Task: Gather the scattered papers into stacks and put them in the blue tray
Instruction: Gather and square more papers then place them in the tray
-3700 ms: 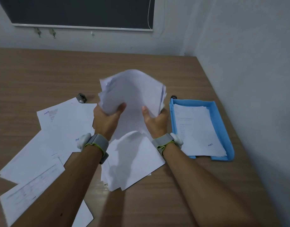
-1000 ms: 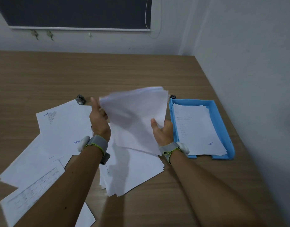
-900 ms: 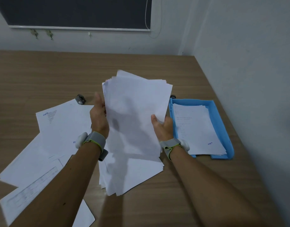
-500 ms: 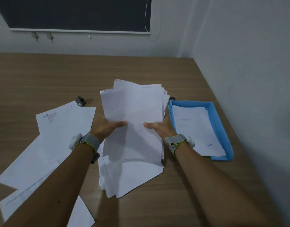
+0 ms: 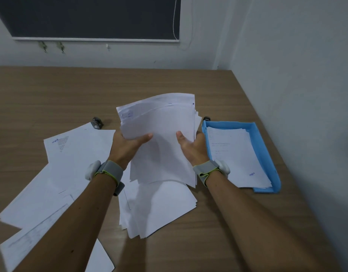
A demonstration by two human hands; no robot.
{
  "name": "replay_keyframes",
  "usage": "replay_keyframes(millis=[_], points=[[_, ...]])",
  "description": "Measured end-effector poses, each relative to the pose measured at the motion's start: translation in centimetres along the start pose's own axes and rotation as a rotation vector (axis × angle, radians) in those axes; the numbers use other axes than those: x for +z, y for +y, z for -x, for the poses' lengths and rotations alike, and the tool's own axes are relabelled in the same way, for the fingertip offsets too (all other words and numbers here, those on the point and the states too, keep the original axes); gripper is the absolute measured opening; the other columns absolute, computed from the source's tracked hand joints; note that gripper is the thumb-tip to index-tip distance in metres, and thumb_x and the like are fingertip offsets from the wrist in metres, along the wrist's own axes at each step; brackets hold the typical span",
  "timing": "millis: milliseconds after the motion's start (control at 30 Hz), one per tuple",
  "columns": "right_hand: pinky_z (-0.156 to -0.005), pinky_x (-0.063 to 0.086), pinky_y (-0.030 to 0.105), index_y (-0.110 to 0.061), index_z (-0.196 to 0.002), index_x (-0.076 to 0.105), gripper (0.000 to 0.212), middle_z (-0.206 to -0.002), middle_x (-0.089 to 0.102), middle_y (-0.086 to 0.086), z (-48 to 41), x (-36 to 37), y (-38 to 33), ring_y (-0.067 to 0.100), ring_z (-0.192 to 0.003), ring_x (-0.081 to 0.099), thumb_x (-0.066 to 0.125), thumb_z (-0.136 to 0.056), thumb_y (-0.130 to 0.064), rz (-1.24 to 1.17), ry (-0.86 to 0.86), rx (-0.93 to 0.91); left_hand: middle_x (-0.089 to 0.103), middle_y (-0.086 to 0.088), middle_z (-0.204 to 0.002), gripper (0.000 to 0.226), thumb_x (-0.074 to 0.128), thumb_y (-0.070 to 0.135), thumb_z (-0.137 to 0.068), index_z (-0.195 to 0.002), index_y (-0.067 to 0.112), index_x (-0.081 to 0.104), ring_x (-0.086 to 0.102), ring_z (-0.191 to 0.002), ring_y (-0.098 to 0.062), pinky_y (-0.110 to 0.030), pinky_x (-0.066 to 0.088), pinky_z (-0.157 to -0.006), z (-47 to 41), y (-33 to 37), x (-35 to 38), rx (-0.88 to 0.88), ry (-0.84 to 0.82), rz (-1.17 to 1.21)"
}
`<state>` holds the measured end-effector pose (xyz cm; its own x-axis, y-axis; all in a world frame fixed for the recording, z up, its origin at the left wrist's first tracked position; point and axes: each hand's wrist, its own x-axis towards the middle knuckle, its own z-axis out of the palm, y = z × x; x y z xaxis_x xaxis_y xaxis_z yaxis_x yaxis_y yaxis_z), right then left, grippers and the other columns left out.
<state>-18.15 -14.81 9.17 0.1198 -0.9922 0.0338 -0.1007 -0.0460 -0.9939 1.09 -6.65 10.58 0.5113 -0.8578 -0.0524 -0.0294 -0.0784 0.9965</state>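
Both hands grip one stack of papers (image 5: pixel 161 140) just left of the blue tray (image 5: pixel 267 154): left hand (image 5: pixel 128 148) and right hand (image 5: pixel 190 148) clamp its side edges, thumbs on top.

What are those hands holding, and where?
A paper stack, gripped at its side edges: left hand on the left, right hand on the right.

paper stack (image 5: pixel 161 142) lifted again off the table, top edge curling forward
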Motion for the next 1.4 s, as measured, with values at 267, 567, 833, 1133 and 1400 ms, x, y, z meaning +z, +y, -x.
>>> replay_keyframes(millis=[267, 567, 833, 1133, 1400], points=[[-0.049, 0.041, -0.002, -0.030, -0.068, 0.058, 0.030, -0.070, 0.062, -0.024, 4.7, -0.1, 5.3, -0.012, -0.061, 0.063, 0.088, -0.067, -0.028, 0.016, 0.050, 0.104, 0.066, 0.026, -0.099, 0.044, 0.093, 0.035, -0.067, -0.092, 0.057, 0.064, 0.065, -0.093, -0.001, -0.043, 0.060, -0.089, 2.7, -3.8, 1.1, -0.061, 0.001, -0.100], [-0.054, 0.048, 0.003, -0.038, -0.075, 0.065, 0.025, -0.072, 0.069, -0.031, 3.4, 0.0, 3.5, -0.011, -0.071, 0.067, 0.087, -0.064, -0.044, -0.048, 0.196, -0.018, 0.073, 0.008, -0.111, 0.069, 0.091, 0.055, -0.051, -0.113, 0.037, 0.064, 0.071, -0.100, -0.010, -0.031, 0.062, -0.079, 1.8, -0.6, 2.2, 0.052, 0.047, -0.017], [-0.061, 0.056, 0.013, -0.034, -0.074, 0.063, 0.026, -0.078, 0.067, -0.018, 6.0, -1.8, 7.8, -0.014, -0.066, 0.064, 0.088, -0.068, -0.028, 0.090, 0.052, 0.107, 0.078, 0.021, -0.092, 0.039, 0.092, 0.050, -0.060, -0.093, 0.046, 0.074, 0.075, -0.086, -0.002, -0.024, 0.064, -0.071, 3.5, -3.1, 1.0, 0.078, 0.047, -0.034], [-0.051, 0.048, 0.005, -0.032, -0.074, 0.062, 0.028, -0.072, 0.067, -0.022, 5.7, -1.9, 7.1, -0.011, -0.064, 0.066, 0.089, -0.067, -0.028, 0.030, 0.053, 0.133, 0.072, 0.014, -0.074, 0.023, 0.078, 0.046, -0.082, -0.080, 0.023, 0.073, 0.067, -0.074, -0.003, -0.018, 0.053, -0.073, 2.4, 2.8, 3.0, 0.366, 0.351, 0.029], [-0.052, 0.043, -0.001, -0.034, -0.076, 0.058, 0.028, -0.077, 0.063, -0.023, 4.7, -2.2, 7.1, -0.016, -0.061, 0.060, 0.085, -0.072, -0.029, 0.057, 0.030, 0.173, 0.073, -0.010, -0.094, 0.023, 0.065, 0.047, -0.092, -0.078, 0.031, 0.058, 0.068, -0.091, -0.025, -0.035, 0.055, -0.081, 0.7, 2.0, 2.2, 0.335, 0.343, -0.019]])
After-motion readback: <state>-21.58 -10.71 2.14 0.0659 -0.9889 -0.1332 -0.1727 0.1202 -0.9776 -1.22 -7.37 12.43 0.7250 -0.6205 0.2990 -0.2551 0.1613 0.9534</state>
